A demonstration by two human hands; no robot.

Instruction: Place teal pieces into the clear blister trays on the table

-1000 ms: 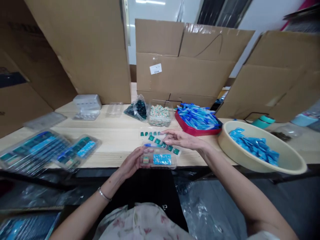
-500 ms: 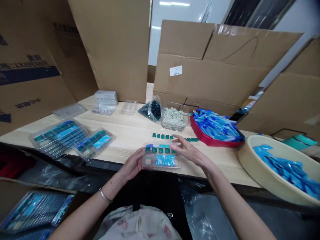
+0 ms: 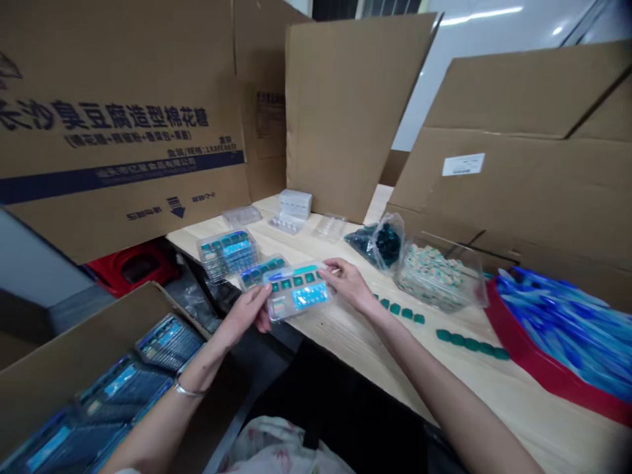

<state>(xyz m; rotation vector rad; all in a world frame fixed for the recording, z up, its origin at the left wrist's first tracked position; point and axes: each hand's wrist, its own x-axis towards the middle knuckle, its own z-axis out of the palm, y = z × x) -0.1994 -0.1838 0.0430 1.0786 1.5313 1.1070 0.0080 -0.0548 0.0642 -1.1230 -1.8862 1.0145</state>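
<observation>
My left hand [image 3: 247, 312] grips the left edge of a clear plastic pack [image 3: 291, 312], thumb on top. On the pack's right top corner, my right hand [image 3: 348, 282] closes with bent fingers. Inside it show a row of green pieces, a bright blue patterned sachet, a small pale piece and a blue stick-like item. The pack is tilted, held over the table's front edge. Just behind it lies a similar filled pack [image 3: 269, 264], partly covered. A stack of filled packs [image 3: 228, 255] stands further left.
Below left, an open carton [image 3: 148, 309] holds filled packs. Empty clear trays [image 3: 295, 204] stand at the back, near a bag of dark green pieces [image 3: 378, 243], a tub of pale pieces [image 3: 434, 273] and a red tray [image 3: 533, 359] of blue sticks. Loose green pieces [image 3: 471, 343] lie in rows.
The view has swung left. Both hands have carried the pack leftward from in front of the loose green row to beside the other filled packs.
</observation>
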